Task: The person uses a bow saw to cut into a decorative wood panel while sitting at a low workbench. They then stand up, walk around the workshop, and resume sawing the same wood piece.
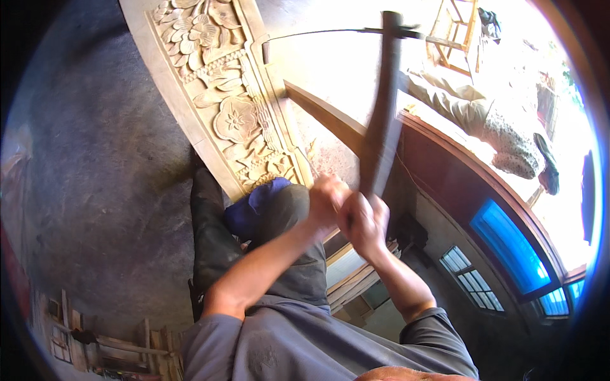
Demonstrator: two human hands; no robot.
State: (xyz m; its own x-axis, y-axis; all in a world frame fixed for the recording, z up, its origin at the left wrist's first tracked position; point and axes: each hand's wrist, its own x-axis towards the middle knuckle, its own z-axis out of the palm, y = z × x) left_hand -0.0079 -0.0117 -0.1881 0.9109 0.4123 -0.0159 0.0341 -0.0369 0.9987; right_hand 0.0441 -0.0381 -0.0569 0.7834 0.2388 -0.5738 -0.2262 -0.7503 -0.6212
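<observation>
Both of my hands close on a wooden frame saw at the lower end of its long arm [381, 109]. My right hand [364, 219] grips that arm, and my left hand [329, 197], blurred, is shut right beside it. The saw's middle beam [324, 112] and thin tension cord [324, 33] run toward a pale carved wooden panel [233, 119]. Flowers and leaves stand in relief on the panel. My knee [290, 205] rests at its near end, over a blue cloth [259, 200]. The saw blade is hidden or too blurred to see.
At right stands a dark red door frame [443, 162] with a blue pane [512, 247]. Beyond it, in glare, are a person [505, 128] and a wooden chair frame [452, 38]. Boards [362, 276] lie beside my leg. More timber [128, 347] stands on the dark floor [100, 190].
</observation>
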